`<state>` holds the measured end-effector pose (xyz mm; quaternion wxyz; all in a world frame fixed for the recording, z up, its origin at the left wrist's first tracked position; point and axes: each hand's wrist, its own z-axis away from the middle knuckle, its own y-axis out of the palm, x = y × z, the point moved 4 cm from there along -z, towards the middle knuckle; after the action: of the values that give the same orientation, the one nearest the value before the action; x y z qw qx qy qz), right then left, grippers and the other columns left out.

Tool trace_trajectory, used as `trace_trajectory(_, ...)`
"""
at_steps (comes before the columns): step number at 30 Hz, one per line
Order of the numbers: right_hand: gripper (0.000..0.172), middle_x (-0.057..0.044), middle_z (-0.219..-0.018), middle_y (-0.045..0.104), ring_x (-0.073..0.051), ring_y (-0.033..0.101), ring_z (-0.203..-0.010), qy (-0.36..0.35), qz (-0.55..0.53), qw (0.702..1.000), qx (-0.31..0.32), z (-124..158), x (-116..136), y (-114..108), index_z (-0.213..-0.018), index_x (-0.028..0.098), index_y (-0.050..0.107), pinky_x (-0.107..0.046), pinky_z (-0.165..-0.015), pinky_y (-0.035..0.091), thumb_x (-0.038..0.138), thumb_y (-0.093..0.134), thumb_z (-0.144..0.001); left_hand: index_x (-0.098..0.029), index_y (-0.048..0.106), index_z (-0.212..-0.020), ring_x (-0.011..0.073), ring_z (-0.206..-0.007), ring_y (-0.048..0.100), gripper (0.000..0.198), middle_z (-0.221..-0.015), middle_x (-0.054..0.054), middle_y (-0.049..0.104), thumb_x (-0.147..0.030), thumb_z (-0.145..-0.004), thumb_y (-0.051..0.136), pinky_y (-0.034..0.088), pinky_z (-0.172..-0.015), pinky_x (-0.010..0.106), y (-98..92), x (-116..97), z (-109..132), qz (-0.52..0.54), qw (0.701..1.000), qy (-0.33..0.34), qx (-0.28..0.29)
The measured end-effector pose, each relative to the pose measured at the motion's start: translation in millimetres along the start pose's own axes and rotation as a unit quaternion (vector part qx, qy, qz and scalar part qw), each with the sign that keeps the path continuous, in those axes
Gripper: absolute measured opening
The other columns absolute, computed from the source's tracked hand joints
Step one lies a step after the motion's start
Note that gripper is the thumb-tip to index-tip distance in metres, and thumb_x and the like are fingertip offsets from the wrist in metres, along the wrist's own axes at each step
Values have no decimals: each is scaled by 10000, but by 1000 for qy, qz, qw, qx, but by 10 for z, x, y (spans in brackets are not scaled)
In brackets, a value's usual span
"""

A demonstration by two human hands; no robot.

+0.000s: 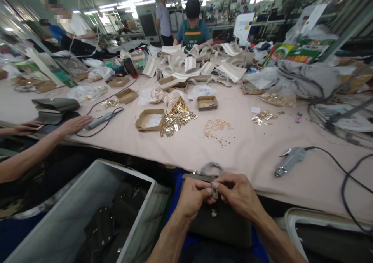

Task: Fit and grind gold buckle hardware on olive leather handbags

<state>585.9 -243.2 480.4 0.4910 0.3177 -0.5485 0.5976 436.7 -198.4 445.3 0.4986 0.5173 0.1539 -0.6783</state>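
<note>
A dark olive handbag [224, 224] rests on my lap at the table's front edge, over something blue. Between my fingertips is a small gold-coloured slotted metal plate [215, 191], at the bag's flap; whether it is fixed to the flap I cannot tell. My left hand [190, 197] pinches it from the left, thumb and forefinger closed. From the right, my right hand [237, 193] grips the same plate between thumb and fingers. Just below sits a small metal clasp piece [213, 213] on the bag's front. A ring-shaped handle [212, 166] stands up behind the hands.
Gold plates [177, 119] lie piled beside a cardboard tray [139, 123]; tiny parts [217, 127] are scattered nearby. An electric screwdriver [290, 161] with a cord lies right. A grey bin [145, 185] holds dark bags on the left. A co-worker's hand [76, 123] is at far left.
</note>
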Motion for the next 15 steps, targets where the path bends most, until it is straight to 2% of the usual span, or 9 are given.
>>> trace_trajectory(6, 170, -35, -704, 695, -180, 622, -602, -7, 22, 999, -30, 48, -14, 29, -790, 205, 778, -261, -520, 450, 331, 681, -850, -54, 827, -779, 150, -528, 611, 253, -644, 138, 739, -260, -639, 781, 479, -547, 260, -1, 7, 34, 7, 1000, -5, 7)
trace_trajectory(9, 167, -33, -697, 697, -191, 628, -623, -12, 34, 999, -39, 51, -4, 40, -747, 211, 760, -272, -542, 460, 325, 684, -843, -51, 813, -735, 153, -536, 623, 253, -649, 132, 730, -288, -650, 789, 484, -549, 258, 27, -6, 68, 27, 999, -8, 15)
trace_trajectory(12, 165, -33, -694, 701, -195, 635, -617, -12, 57, 996, -62, 94, -17, 71, -779, 210, 761, -276, -544, 463, 348, 692, -838, -56, 791, -687, 143, -494, 604, 280, -607, 111, 706, -333, -650, 811, 462, -507, 247, 37, 27, 90, 35, 999, 7, -21)
trace_trajectory(15, 231, -43, -738, 718, -195, 644, -609, -7, 90, 989, -116, 222, -66, 136, -927, 200, 760, -280, -558, 482, 407, 684, -857, -64, 779, -668, 139, -460, 580, 276, -541, 91, 677, -338, -649, 794, 422, -473, 238, 30, 102, 105, 34, 996, 19, -76)
